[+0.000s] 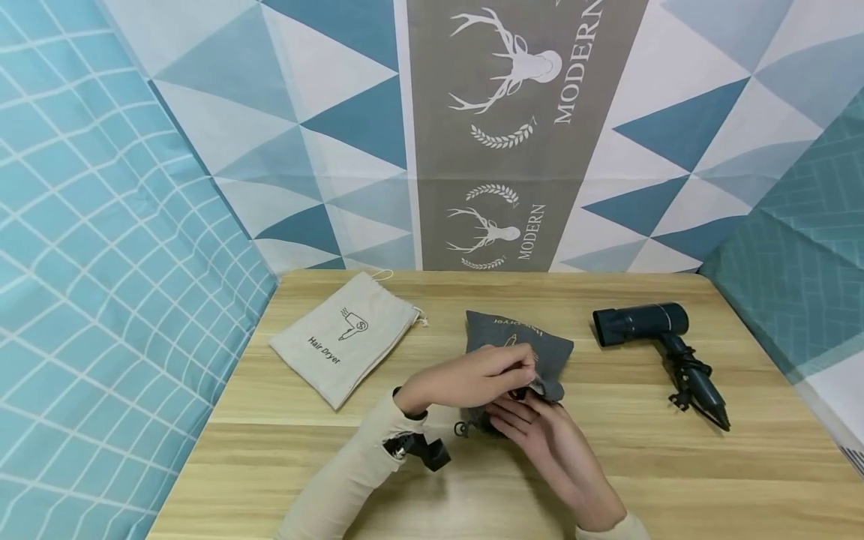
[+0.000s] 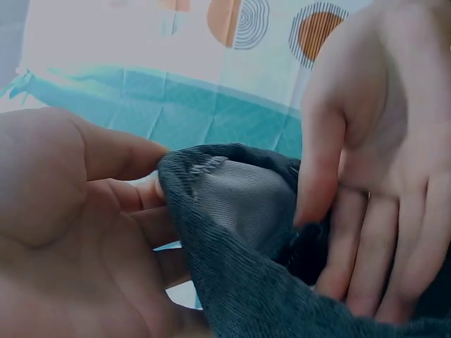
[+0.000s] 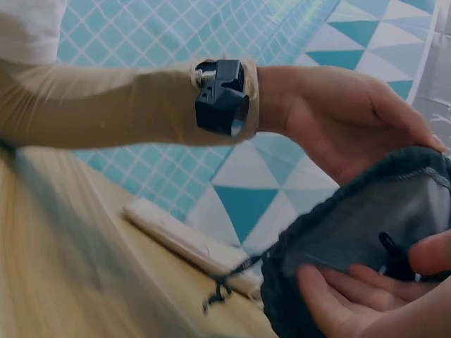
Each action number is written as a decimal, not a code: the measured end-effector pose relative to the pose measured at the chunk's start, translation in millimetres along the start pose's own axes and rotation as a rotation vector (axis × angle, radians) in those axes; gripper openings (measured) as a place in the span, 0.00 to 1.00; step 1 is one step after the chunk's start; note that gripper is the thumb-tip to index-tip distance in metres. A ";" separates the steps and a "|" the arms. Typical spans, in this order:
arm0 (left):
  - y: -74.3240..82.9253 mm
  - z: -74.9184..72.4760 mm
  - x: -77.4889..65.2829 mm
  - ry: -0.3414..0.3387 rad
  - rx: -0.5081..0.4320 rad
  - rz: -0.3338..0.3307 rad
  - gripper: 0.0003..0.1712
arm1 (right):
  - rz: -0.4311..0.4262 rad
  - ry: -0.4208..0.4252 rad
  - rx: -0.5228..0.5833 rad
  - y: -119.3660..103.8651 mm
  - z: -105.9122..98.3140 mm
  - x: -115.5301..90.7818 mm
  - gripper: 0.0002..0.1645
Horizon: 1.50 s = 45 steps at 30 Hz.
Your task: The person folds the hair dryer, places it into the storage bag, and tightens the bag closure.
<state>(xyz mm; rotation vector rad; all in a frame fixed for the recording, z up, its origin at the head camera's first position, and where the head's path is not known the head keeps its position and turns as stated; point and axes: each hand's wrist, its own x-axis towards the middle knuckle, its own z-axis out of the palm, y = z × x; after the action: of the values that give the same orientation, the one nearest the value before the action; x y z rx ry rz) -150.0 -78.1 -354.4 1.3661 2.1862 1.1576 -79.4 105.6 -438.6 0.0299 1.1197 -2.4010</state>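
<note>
A dark grey drawstring pouch [image 1: 487, 330] printed "Hair Dryer" lies at the middle of the table, its mouth towards me. My left hand [image 1: 472, 375] pinches the rim of that mouth, thumb outside in the left wrist view, and holds it up. Inside the opening, the fingers of my right hand [image 1: 550, 450] reach in with the thumb bent over a black object [image 3: 398, 262] that has a small loop. Most of this black object is hidden by the cloth and fingers. The pouch's drawstring [image 3: 220, 290] hangs at the side.
To the right lies a black hair dryer [image 1: 637, 322] with its cord wound about the handle. A flat cream drawstring pouch [image 1: 354, 330], also printed "Hair Dryer", is at the left. The wooden table [image 1: 283, 457] meets patterned cloth walls at its back and sides.
</note>
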 end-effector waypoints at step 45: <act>-49.3 46.7 -73.3 0.060 0.619 -0.496 0.41 | 0.196 0.236 -0.720 1.0 -69.1 -43.1 0.53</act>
<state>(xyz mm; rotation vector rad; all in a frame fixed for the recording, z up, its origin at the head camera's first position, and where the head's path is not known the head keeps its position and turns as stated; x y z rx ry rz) -114.2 -129.7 -432.2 0.8719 2.8363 0.3562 -53.4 173.2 -475.7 0.1759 1.9287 -1.7396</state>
